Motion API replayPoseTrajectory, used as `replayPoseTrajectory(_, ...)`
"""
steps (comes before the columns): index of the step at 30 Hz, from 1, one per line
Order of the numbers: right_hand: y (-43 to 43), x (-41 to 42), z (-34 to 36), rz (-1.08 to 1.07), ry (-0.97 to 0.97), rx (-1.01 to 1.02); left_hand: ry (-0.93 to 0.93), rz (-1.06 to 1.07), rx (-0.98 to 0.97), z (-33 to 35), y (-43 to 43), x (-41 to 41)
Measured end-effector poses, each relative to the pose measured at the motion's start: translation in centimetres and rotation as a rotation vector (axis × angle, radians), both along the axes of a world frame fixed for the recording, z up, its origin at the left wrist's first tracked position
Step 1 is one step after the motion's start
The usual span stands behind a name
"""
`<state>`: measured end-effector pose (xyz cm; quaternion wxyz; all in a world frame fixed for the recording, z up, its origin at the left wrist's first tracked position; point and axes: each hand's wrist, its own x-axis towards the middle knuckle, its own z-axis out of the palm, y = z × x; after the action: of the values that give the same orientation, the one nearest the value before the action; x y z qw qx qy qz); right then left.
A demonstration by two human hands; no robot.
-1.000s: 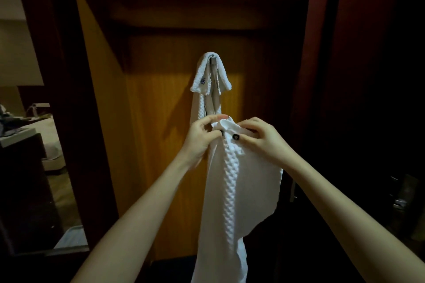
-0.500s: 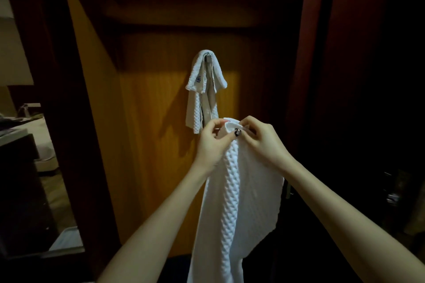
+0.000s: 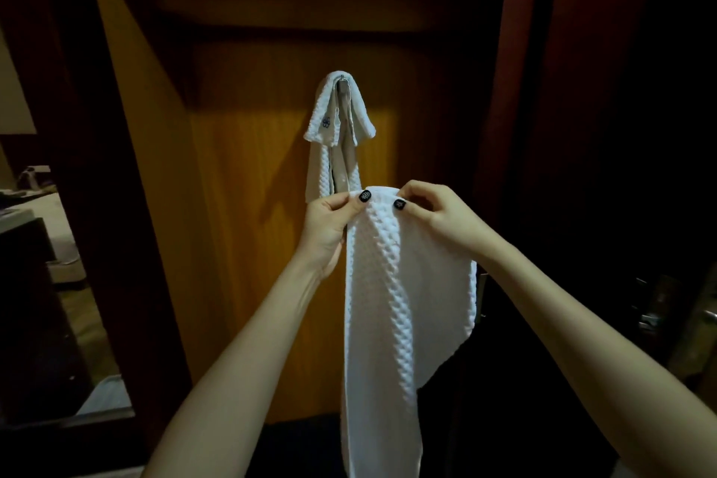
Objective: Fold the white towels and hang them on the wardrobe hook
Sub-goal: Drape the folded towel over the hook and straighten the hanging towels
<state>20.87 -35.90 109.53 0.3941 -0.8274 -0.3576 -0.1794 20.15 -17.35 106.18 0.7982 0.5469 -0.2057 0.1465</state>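
Head view: I see both hands raised in front of the wardrobe, sharing the top edge of a white waffle towel [image 3: 399, 303]. The left hand [image 3: 329, 221] pinches that edge from the left, with the thumb on the near face and the fingers curled behind the cloth. The right hand [image 3: 442, 217] pinches it from the right, thumb tip on the front and fingers bent over the top. The two thumbs sit close together, dark polish on both nails.

From that grip the towel hangs straight down as a long folded strip with a raised ridge down its middle. Its lower end runs out of the bottom of my picture, and a wider flap bulges right below the right wrist.

Above and just behind the hands, a second towel [image 3: 337, 116] is draped over the metal hook [image 3: 342, 79] on the back panel [image 3: 252, 244], with a small blue emblem on its left fold. Its lower part drops behind the left fingers — I cannot tell whether they touch. Far left, past the dark frame, a bed [image 3: 58, 229] shows dimly.
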Motion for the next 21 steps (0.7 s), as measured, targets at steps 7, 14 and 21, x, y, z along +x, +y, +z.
replayPoseTrajectory(7,-1.1,0.2,-1.0,-0.011,0.07,-0.225,-0.032,0.226,0.142,0.1,-0.1,1.7)
replayPoseTrajectory(14,-3.9,-1.1,-3.7,0.194,0.412,-0.213,0.092,0.297,0.069,1.2,2.6,4.2)
replayPoseTrajectory(21,-5.6,1.5,-1.9,-0.258,-0.099,-0.321,0.103,0.371,0.151,2.7,5.8,5.4)
